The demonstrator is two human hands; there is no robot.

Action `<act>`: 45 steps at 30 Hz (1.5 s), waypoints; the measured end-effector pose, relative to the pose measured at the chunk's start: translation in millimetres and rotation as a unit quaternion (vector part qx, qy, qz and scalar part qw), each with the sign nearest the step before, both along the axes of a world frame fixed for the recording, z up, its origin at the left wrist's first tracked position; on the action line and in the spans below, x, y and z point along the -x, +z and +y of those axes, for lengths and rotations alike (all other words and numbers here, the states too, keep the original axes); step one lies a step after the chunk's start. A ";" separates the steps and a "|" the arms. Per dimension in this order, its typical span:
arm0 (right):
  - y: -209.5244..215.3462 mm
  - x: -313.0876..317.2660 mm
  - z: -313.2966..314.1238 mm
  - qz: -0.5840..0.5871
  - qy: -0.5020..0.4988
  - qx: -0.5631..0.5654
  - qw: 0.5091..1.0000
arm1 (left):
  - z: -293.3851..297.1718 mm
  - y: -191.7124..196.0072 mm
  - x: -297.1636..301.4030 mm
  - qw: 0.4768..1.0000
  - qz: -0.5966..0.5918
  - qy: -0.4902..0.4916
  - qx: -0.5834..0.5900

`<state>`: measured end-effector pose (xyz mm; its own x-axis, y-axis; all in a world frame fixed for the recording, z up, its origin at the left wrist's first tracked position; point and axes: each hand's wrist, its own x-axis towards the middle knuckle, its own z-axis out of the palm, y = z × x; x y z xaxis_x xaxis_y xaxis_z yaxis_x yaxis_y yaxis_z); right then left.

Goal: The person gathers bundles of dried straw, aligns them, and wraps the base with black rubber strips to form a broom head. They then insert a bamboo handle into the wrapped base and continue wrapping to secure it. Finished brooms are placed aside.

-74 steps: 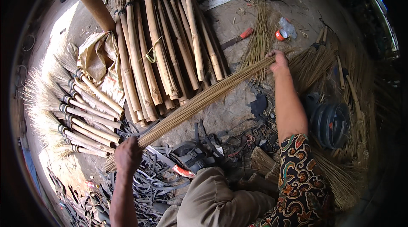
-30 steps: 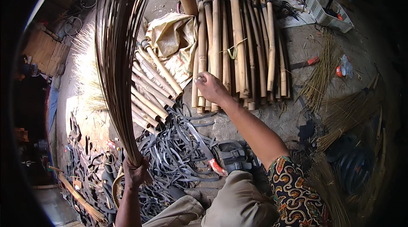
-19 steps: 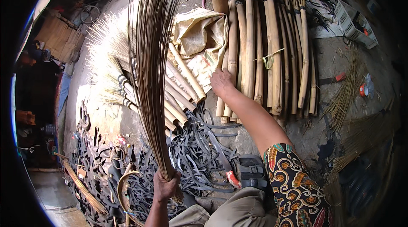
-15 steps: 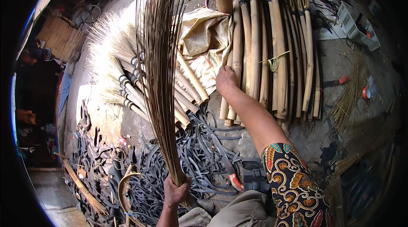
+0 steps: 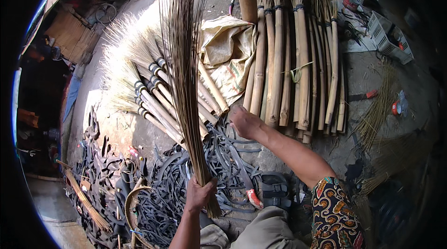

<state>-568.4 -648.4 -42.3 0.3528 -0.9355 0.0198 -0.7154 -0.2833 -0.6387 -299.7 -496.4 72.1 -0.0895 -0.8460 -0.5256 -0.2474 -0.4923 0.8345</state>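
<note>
My left hand (image 5: 201, 193) is wrapped round the lower end of a tall bundle of thin brown palm-leaf ribs (image 5: 184, 95), which stands nearly upright with its loose tips fanned out at the far end. Curled fingers close my right hand (image 5: 244, 122) beside the cut ends of the bamboo handles. Whether anything is in it is hidden. To its right, bamboo-handled brooms (image 5: 279, 72) lie side by side, bristles pointing away. Further brooms with pale bristles and dark bands (image 5: 153, 95) lie left of the bundle. A crumpled cream sack (image 5: 226, 48) lies between both groups.
Black rubber strips (image 5: 181, 202) are heaped before me, with a red-handled blade (image 5: 253, 197) and a black sandal (image 5: 275, 188) to the right. Dark scraps (image 5: 102, 174) cover the left floor. A white plastic basket (image 5: 389, 37) and loose ribs (image 5: 377, 109) lie at right.
My right hand has come back from beside the sack's edge and the handles to a place nearer me. My left hand and the rib bundle have shifted slightly away from me and right.
</note>
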 end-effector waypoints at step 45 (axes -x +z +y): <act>175.5 -4.1 190.7 -0.592 -0.202 0.029 0.779 | 47.1 19.8 131.3 0.934 0.031 -0.208 0.288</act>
<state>-564.3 -457.7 133.2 -0.2681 -0.9508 0.1550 0.3285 -0.2415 -0.9131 -431.0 -449.3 91.9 -0.4887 -0.8721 0.0239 -0.2599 0.1716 0.9503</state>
